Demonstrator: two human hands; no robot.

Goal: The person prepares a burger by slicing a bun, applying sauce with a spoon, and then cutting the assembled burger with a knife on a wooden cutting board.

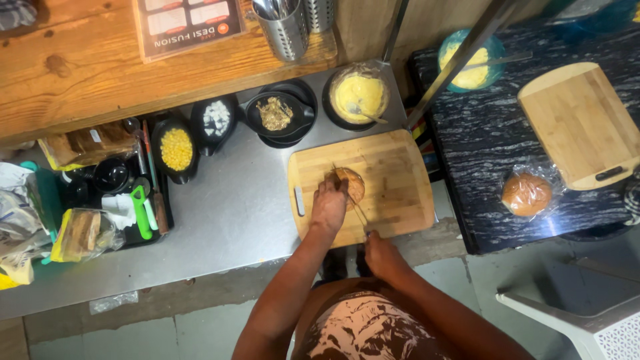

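A round bun (352, 184) lies on a wooden cutting board (393, 167) on the steel counter. My left hand (329, 203) presses down on the bun's left side and holds it in place. A thin knife (361, 217) runs from the bun toward the board's near edge. My right hand (381, 253) grips the knife's handle there, just off the board.
Black bowls along the back hold corn (176, 149), white cubes (215, 118), a brownish mix (274, 113) and yellow batter with a spoon (360, 95). Bagged bread (80, 233) and utensils lie left. On the dark table right are another board (580, 123) and a wrapped bun (527, 194).
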